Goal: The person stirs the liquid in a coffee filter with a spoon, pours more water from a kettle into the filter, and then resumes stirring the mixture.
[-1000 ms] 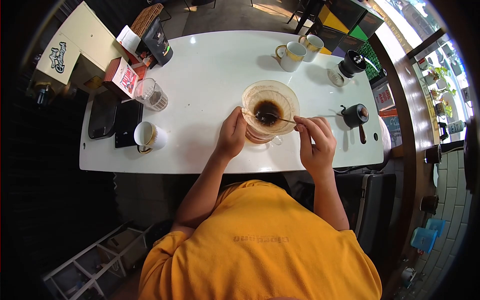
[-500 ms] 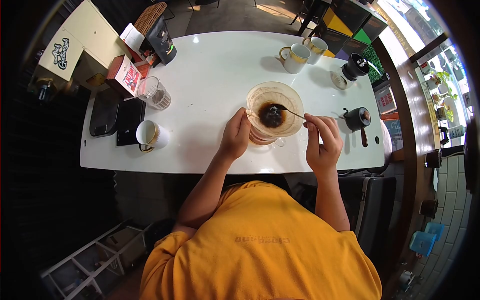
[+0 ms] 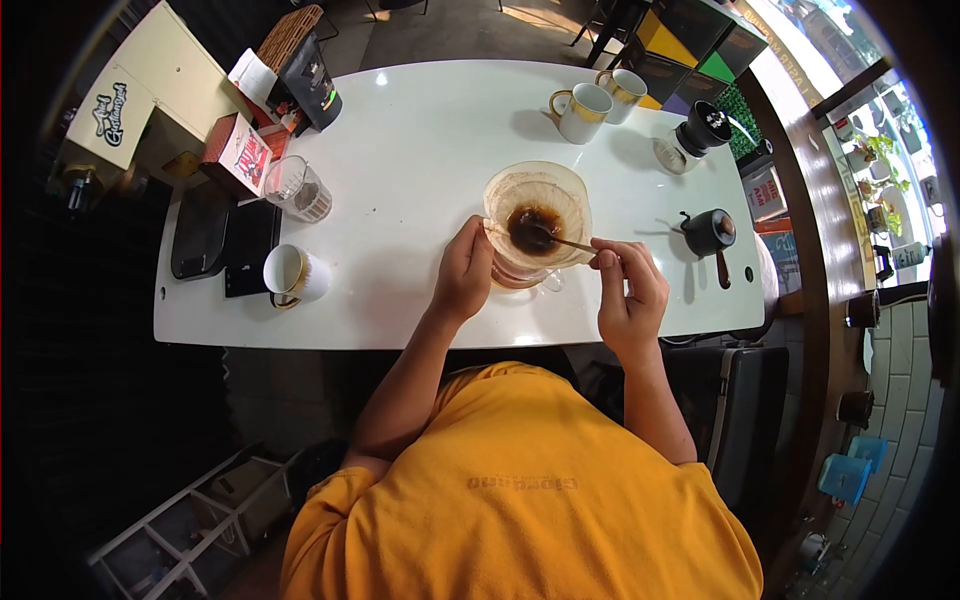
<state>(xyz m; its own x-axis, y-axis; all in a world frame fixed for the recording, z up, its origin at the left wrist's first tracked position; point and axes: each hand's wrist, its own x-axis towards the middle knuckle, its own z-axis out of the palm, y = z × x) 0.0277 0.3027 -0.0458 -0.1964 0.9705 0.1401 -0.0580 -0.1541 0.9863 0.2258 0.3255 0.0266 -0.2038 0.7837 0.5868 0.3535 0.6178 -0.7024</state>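
Observation:
A paper coffee filter [image 3: 560, 190] sits in a dripper on a glass server [image 3: 515, 277] near the front of the table. Dark wet coffee [image 3: 528, 222] lies in its bottom. My left hand [image 3: 464, 272] is closed on the filter's left rim; how far it also grips the dripper is hidden. Between the thumb and fingers of my right hand [image 3: 633, 300] is the handle of a thin spoon [image 3: 572, 245], which reaches over the right rim. The spoon's tip dips into the coffee.
On the white table [image 3: 400, 130], a white mug [image 3: 296, 275] and a ribbed glass [image 3: 300, 190] stand left, near a black scale [image 3: 252, 245]. Two gold-trimmed mugs [image 3: 582, 112], a hand grinder [image 3: 690, 140] and a small dark pot [image 3: 709, 232] stand right.
The spoon's tip has moved left and down within the coffee, and my right hand has shifted slightly left and down. My left hand stays at the filter rim. The whole view has shifted slightly.

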